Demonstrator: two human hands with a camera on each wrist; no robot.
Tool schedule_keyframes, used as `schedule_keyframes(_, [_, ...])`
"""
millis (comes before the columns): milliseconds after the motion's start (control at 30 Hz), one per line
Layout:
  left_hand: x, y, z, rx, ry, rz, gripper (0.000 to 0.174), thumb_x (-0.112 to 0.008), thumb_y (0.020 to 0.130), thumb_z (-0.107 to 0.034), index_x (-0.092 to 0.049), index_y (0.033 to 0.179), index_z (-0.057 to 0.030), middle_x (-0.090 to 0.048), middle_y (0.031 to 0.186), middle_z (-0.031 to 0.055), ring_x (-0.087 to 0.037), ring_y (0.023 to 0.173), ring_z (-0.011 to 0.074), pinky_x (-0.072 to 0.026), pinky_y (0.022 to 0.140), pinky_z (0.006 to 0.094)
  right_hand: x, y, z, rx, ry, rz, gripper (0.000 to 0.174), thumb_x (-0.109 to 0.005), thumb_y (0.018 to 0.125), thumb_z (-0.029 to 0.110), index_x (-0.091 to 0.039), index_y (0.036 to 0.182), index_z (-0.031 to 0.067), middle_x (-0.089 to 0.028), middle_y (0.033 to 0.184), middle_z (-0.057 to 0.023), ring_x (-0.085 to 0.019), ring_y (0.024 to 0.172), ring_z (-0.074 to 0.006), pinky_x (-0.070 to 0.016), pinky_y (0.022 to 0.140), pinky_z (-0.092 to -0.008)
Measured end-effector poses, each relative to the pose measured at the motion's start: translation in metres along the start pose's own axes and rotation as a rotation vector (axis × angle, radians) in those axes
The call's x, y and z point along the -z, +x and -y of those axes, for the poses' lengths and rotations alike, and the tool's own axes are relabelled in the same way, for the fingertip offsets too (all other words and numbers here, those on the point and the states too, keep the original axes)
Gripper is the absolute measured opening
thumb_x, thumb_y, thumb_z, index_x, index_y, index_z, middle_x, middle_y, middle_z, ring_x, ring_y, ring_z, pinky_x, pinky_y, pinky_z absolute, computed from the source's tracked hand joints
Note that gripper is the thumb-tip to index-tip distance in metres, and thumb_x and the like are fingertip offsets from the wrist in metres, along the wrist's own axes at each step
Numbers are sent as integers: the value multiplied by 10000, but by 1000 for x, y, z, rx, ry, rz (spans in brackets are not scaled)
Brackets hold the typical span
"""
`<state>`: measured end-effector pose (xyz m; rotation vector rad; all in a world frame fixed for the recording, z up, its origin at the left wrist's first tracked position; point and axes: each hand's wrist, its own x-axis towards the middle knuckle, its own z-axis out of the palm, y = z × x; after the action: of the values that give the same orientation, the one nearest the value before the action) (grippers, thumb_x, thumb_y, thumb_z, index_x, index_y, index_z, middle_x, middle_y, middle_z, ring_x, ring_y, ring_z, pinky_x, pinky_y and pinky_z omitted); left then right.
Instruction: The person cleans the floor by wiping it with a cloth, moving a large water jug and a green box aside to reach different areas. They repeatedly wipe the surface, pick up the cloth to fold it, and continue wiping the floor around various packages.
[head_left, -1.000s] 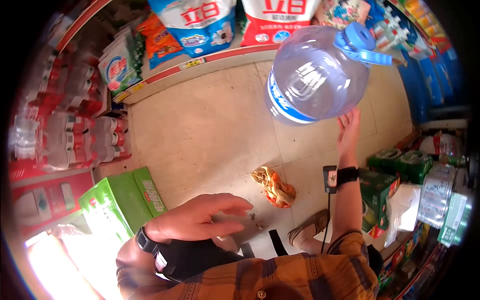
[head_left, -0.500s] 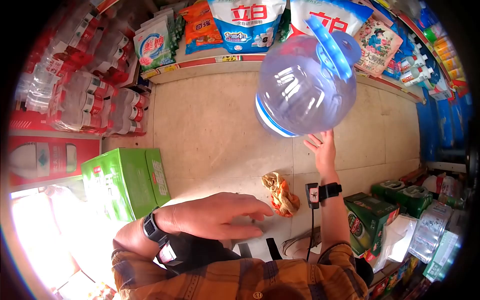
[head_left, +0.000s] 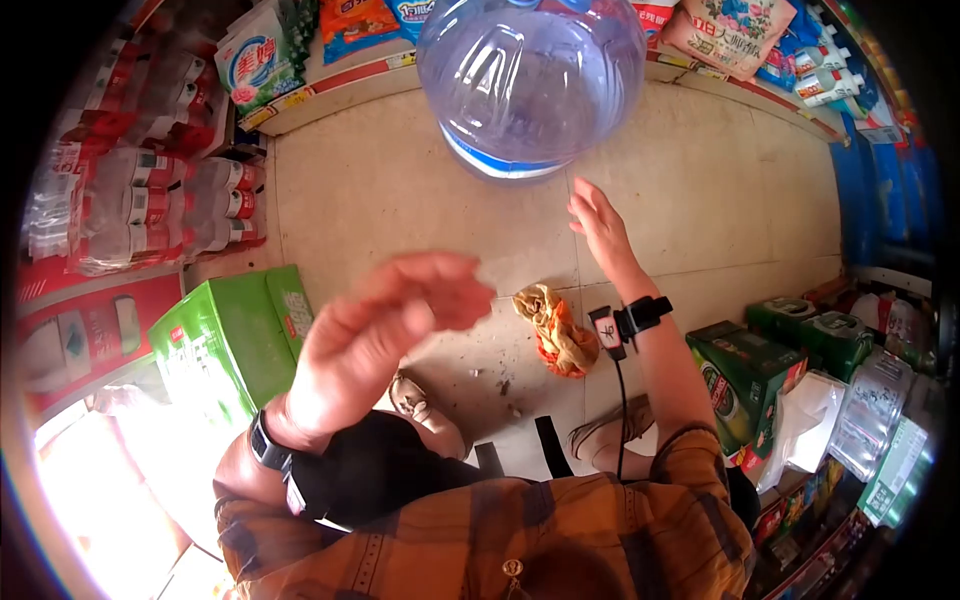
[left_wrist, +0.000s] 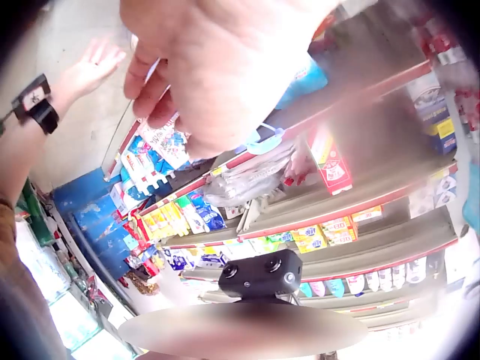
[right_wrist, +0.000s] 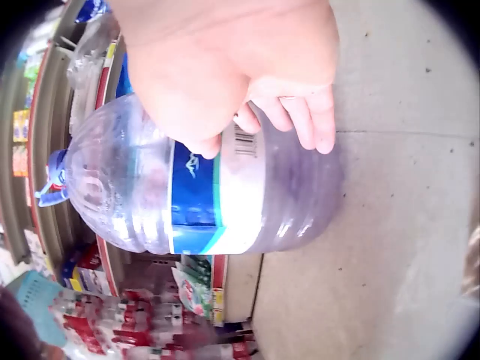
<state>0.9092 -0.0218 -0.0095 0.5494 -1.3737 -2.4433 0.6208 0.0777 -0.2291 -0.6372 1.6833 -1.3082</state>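
Observation:
A big clear blue-tinted water bottle (head_left: pixel 530 80) with a blue label is at the top of the head view, its blue cap at the frame edge. My right hand (head_left: pixel 603 232) is just below its base, fingers extended, with a small gap in this view. In the right wrist view the right hand (right_wrist: pixel 232 67) overlaps the bottle (right_wrist: pixel 225 195), fingers not wrapped round it; contact is unclear. My left hand (head_left: pixel 385 335), blurred, is raised on the left, fingers loosely bent and holding nothing. The left wrist view shows the left hand (left_wrist: pixel 217 67) apart from the right hand (left_wrist: pixel 94 69).
A crumpled brown and orange bag (head_left: pixel 556 332) lies on the tiled floor (head_left: pixel 370 200) near my feet. At left are a green box (head_left: pixel 235 335) and packs of bottles (head_left: pixel 130 205); at right, dark green cartons (head_left: pixel 740 380). Shelves with detergent bags (head_left: pixel 255 60) run along the far side.
In the head view, the bottle has moved left and up, and its cap has reached the top edge. My left hand has risen, while my right hand has shifted left and up; the view has also shifted.

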Motion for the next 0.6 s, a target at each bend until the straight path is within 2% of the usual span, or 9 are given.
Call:
schedule_keyframes(67, [3, 5, 3, -50, -90, -93, 521, -399, 1043, -371, -419, 1406, 3, -527, 1363, 190, -522, 1251, 283, -392, 1068, 422, 13, -17, -19, 6, -469, 129, 505, -571, 976, 294, -463, 1386, 20, -524, 1382, -171, -598, 1161, -237, -493, 959, -358])
schedule_keyframes(100, [1, 6, 4, -50, -91, -98, 521, -399, 1043, -371, -419, 1406, 3, -527, 1363, 190, -522, 1251, 283, -392, 1068, 422, 15, -30, -26, 52, -585, 160, 461, -592, 957, 268, -504, 1330, 14, -568, 1313, -163, -623, 1111, -250, -507, 930, -357])
schedule_keyframes(133, [-1, 6, 3, -30, -258, -165, 579, -345, 1039, -435, -406, 1418, -1, -507, 1384, 205, -508, 1264, 300, -380, 1076, 439, 15, -45, -32, 102, -698, 192, 416, -613, 937, 243, -546, 1274, 7, -613, 1245, -154, -648, 1061, -263, -520, 901, -356])
schedule_keyframes(267, [1, 7, -1, -4, -603, -232, 691, -252, 1025, -546, -385, 1440, -11, -448, 1439, 231, -482, 1290, 328, -365, 1088, 465, 17, -84, -58, 231, -1075, 443, 373, -632, 878, 246, -585, 1180, 31, -619, 1133, -155, -631, 968, -354, -527, 829, -423])
schedule_keyframes(333, [8, 7, 1, 4, -620, -221, 691, -249, 1025, -547, -397, 1434, -10, -481, 1410, 231, -510, 1261, 328, -389, 1067, 456, 10, -97, -68, 199, -1229, 505, 466, -681, 804, 315, -577, 1175, 52, -628, 1091, -170, -638, 959, -334, -535, 802, -441])
schedule_keyframes(400, [17, 6, 6, -44, -611, -62, 684, -240, 1029, -535, -416, 1421, -3, -517, 1376, 230, -545, 1217, 323, -415, 1042, 450, 7, -113, -66, 222, -1301, 511, 395, -671, 802, 295, -580, 1091, 40, -628, 1023, -169, -644, 880, -326, -537, 767, -454])
schedule_keyframes(433, [12, 5, 2, -32, -591, -125, 686, -235, 1030, -535, -440, 1399, 6, -573, 1308, 213, -586, 1145, 303, -442, 1006, 431, 3, -121, -68, 191, -1301, 514, 395, -671, 802, 295, -580, 1091, 40, -628, 1023, -169, -644, 880, -326, -537, 767, -454])
schedule_keyframes(533, [14, 2, 5, -57, -569, -56, 688, -237, 1029, -538, -453, 1383, 11, -602, 1251, 192, -598, 1098, 279, -452, 987, 415, 3, -124, -88, 99, -1302, 481, 410, -673, 797, 293, -566, 1090, 26, -625, 1017, -190, -648, 858, -340, -536, 751, -444])
schedule_keyframes(600, [8, 0, 1, -22, -541, -131, 682, -231, 1032, -533, -470, 1363, 13, -624, 1178, 169, -607, 1042, 257, -466, 951, 398, 8, -121, -124, 145, -1090, 447, 421, -691, 782, 280, -562, 1084, 17, -621, 1004, -206, -649, 862, -350, -536, 744, -437])
